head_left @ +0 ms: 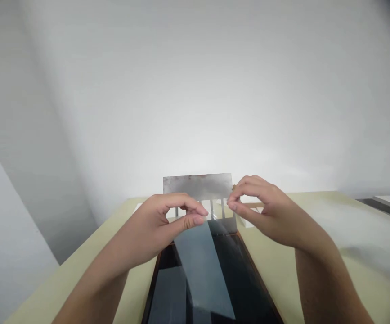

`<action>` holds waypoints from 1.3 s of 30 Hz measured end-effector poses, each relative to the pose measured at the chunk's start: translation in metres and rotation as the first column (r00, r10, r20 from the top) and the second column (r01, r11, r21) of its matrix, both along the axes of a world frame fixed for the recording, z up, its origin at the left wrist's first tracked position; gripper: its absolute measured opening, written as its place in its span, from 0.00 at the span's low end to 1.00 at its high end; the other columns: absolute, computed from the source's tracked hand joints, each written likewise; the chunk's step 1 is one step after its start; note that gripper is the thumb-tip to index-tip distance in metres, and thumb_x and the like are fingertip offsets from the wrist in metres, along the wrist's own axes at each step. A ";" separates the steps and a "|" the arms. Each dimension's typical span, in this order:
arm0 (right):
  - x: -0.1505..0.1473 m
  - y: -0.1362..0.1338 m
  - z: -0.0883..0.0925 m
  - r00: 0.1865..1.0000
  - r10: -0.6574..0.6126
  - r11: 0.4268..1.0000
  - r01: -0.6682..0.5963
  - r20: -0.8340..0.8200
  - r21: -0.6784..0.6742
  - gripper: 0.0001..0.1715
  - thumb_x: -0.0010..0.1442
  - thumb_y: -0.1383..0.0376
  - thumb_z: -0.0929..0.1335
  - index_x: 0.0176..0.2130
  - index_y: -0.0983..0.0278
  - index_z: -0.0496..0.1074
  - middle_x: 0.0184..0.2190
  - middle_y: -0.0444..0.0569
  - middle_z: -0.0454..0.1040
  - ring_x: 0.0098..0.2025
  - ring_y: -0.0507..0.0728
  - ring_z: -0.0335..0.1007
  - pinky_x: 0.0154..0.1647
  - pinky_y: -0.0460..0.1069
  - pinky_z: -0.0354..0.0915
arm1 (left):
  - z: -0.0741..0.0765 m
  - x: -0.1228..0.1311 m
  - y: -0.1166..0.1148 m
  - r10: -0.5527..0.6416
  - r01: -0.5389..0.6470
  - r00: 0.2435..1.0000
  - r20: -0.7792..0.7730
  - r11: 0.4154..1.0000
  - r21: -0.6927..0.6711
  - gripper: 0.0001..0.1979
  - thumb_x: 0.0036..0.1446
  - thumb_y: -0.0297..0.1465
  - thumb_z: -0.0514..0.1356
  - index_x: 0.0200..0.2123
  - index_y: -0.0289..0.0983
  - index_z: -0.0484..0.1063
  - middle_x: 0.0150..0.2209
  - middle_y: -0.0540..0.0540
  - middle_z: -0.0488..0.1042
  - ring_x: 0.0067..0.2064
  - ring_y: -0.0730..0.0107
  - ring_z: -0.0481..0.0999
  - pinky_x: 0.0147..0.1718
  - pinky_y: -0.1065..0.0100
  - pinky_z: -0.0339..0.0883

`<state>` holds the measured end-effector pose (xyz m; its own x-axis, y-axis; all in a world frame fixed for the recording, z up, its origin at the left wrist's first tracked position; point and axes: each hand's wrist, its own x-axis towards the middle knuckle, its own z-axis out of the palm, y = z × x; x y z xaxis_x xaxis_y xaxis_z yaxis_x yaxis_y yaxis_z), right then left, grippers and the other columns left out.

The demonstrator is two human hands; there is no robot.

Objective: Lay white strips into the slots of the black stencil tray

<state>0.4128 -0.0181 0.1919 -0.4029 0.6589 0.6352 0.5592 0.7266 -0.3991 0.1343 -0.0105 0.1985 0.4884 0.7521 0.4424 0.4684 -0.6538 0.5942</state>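
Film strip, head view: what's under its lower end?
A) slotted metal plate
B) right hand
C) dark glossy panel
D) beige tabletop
C. The clear film strip hangs down from the left hand, and its lower end lies over the dark glossy panel.

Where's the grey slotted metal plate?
In the head view, the grey slotted metal plate sits top centre, beyond the left hand and right hand, at the far end of the black glass panel.

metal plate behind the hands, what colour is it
The metal plate is dull grey with cloudy patches, best in the head view.
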 end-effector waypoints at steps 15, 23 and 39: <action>-0.028 -0.004 -0.003 0.837 0.426 0.780 -0.532 -0.342 -0.330 0.12 0.74 0.58 0.67 0.40 0.61 0.76 0.38 0.45 0.77 0.42 0.54 0.71 0.46 0.49 0.65 | 0.001 0.008 -0.018 -0.130 0.103 0.989 0.069 0.946 0.306 0.05 0.67 0.30 0.66 0.39 0.47 0.80 0.35 0.55 0.82 0.36 0.73 0.78 0.34 0.71 0.69; -0.027 -0.004 -0.002 0.806 0.469 0.726 -0.585 -0.362 -0.361 0.13 0.73 0.58 0.68 0.38 0.63 0.75 0.32 0.43 0.73 0.35 0.51 0.67 0.40 0.48 0.64 | 0.002 0.013 -0.021 -0.112 0.092 0.993 0.038 0.933 0.349 0.05 0.68 0.30 0.65 0.40 0.46 0.80 0.33 0.54 0.80 0.34 0.73 0.76 0.32 0.70 0.68; -0.029 -0.010 0.000 0.836 0.394 0.751 -0.532 -0.381 -0.391 0.15 0.71 0.55 0.69 0.37 0.62 0.75 0.29 0.42 0.70 0.33 0.52 0.64 0.38 0.48 0.60 | -0.001 0.013 -0.020 -0.289 0.243 0.957 -0.010 0.787 0.566 0.18 0.65 0.16 0.60 0.51 0.42 0.77 0.40 0.48 0.81 0.40 0.69 0.77 0.40 0.64 0.70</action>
